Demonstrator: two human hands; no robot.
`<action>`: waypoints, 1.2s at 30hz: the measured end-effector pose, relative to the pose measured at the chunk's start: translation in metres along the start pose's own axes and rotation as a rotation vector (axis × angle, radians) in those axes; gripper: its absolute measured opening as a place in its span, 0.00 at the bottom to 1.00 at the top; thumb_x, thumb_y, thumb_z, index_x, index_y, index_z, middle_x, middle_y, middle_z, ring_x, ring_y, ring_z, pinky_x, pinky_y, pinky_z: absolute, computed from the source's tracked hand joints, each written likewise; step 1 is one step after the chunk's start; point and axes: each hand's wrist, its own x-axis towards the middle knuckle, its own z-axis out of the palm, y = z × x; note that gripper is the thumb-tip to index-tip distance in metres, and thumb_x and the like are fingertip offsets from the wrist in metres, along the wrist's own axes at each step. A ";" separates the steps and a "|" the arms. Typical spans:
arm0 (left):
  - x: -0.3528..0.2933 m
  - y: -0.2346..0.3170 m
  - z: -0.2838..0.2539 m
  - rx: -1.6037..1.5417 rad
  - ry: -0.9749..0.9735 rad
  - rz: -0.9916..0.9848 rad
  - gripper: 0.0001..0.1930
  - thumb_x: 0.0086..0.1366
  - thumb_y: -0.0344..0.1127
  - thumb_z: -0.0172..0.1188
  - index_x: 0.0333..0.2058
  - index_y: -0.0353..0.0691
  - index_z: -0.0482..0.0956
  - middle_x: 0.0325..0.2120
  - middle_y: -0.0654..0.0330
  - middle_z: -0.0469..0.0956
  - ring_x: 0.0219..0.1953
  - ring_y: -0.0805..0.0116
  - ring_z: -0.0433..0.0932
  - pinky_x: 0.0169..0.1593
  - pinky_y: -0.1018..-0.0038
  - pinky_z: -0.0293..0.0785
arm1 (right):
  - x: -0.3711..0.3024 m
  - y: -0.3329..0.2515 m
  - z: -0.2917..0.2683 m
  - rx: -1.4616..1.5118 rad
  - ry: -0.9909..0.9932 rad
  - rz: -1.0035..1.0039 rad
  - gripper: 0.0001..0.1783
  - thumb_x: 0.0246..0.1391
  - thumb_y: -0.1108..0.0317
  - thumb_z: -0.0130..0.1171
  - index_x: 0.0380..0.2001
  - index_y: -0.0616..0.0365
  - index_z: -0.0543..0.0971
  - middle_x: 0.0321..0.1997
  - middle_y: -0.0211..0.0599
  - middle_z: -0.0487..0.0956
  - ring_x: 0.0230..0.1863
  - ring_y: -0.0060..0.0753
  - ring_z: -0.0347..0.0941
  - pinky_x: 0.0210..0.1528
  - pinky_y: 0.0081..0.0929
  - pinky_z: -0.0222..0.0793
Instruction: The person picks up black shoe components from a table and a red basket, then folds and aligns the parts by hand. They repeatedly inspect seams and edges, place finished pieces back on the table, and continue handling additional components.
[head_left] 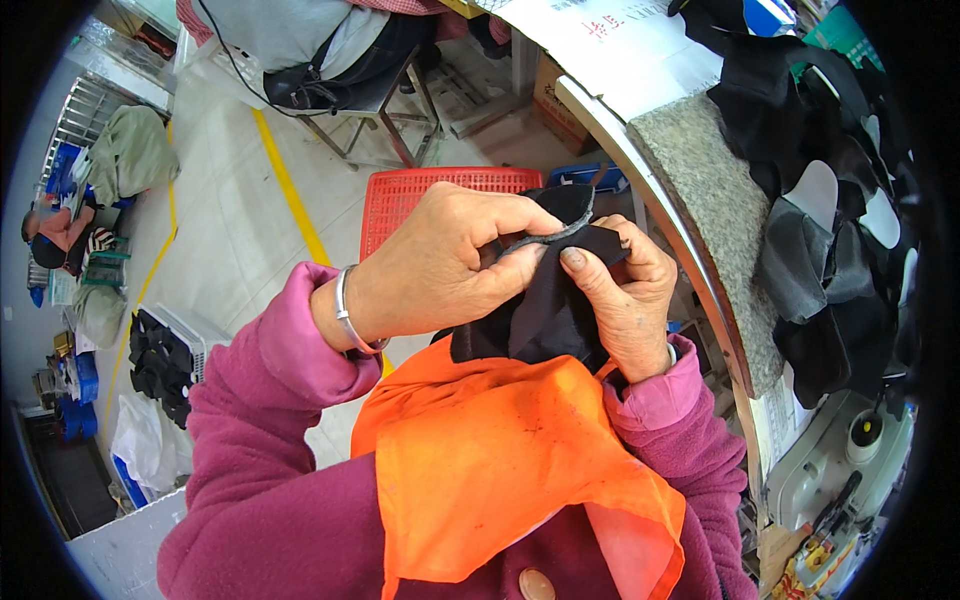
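Observation:
Above my lap, my left hand pinches a piece of black fabric by its grey, fuzzy-looking edge, between thumb and fingers. On the other side of the piece, my right hand grips a folded part of it, thumb on top and fingers curled behind. The piece looks like a cut shoe-upper part, though its full shape is hidden by folds and my hands. Its lower end hangs down to the orange cloth across my lap.
A red plastic basket stands beyond my hands. The curved, speckled worktop on the right bears a heap of black and grey fabric pieces. A pale machine is at lower right. Someone sits on a metal stool ahead.

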 end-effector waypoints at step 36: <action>-0.005 0.000 0.004 -0.181 -0.042 -0.213 0.06 0.63 0.27 0.62 0.37 0.32 0.80 0.24 0.69 0.75 0.26 0.86 0.69 0.27 0.86 0.66 | -0.002 -0.018 -0.005 -0.218 0.012 0.034 0.06 0.58 0.71 0.61 0.34 0.62 0.76 0.29 0.27 0.77 0.31 0.15 0.68 0.34 0.17 0.65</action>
